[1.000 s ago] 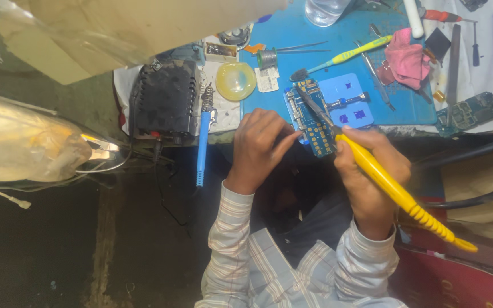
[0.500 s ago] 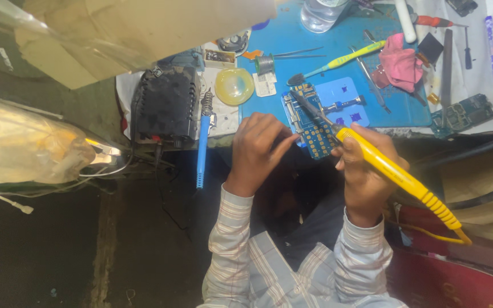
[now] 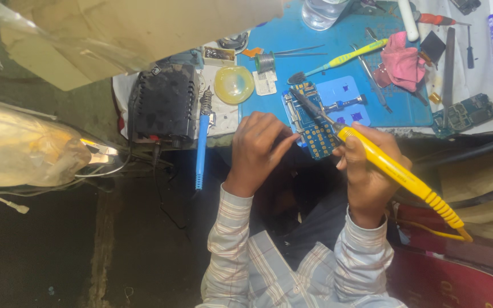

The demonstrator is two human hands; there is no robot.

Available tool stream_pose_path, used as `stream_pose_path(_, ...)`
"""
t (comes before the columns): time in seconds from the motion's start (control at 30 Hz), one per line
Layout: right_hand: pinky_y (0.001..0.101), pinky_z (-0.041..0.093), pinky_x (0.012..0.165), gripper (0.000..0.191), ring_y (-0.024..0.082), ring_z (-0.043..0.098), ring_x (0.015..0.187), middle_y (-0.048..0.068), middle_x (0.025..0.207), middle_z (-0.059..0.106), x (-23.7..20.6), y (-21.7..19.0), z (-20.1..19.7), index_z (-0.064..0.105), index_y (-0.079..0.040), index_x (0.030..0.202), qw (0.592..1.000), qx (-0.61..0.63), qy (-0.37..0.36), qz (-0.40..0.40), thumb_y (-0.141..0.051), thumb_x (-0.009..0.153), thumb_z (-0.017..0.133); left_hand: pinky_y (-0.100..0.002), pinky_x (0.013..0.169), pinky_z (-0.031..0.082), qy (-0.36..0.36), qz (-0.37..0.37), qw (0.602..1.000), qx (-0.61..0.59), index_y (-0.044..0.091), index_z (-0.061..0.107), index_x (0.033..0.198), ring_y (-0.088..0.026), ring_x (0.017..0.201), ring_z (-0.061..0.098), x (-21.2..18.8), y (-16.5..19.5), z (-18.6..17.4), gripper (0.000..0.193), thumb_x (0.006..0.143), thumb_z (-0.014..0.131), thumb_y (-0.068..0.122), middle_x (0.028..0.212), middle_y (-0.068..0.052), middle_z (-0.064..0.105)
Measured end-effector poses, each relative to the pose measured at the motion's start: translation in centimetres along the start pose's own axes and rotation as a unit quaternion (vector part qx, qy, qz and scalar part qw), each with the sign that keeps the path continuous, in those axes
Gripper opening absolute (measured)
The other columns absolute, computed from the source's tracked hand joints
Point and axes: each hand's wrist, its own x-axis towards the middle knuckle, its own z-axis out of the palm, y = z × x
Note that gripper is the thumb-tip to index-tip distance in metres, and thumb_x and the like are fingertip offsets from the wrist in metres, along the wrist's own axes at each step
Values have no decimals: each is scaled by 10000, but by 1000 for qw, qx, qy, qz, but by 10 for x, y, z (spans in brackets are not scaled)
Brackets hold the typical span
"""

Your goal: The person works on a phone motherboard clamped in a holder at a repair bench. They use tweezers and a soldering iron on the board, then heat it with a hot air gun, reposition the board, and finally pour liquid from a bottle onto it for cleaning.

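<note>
Circuit board (image 3: 314, 126), one, is lying at the blue mat's (image 3: 315, 40) near edge, left hand (image 3: 258, 149) pinching it. Right hand (image 3: 366, 171) is gripping one yellow soldering iron (image 3: 397, 171), tip touching the board. One blue-handled iron (image 3: 202, 145) is resting left of the mat.

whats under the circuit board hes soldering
The circuit board lies on the blue mat, overhanging its near edge. Whatever is directly beneath is covered by the board and left hand.

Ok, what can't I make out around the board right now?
Head view only:
- Iron tip: too small to tell whether it touches the board.
- Left hand fingertips: their touch on the board's edge is hidden by the hand itself.
- Board parts: too small.
- Glass: cut off by the top edge.
</note>
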Motion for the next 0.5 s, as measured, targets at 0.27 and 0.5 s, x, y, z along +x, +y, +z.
stream_pose_path(0.27,221,538,638,314,116,676,696,135,915,723,0,-9,0,645,65,1248,1000,-25,7,-11,-219,1119,682,-425,770,453,2,2,1000,3,75,639,830,-287,868,599,0,0,0,211,835,837,148,840,-59,609)
stream_pose_path(0.5,251,541,690,279,122,660,723,128,941,725,0,-9,-2,653,60,1211,999,-17,11,27,-181,1072,665,-421,746,452,-4,-3,1000,10,79,645,819,-295,841,593,-2,-3,2,211,811,849,131,831,-70,620)
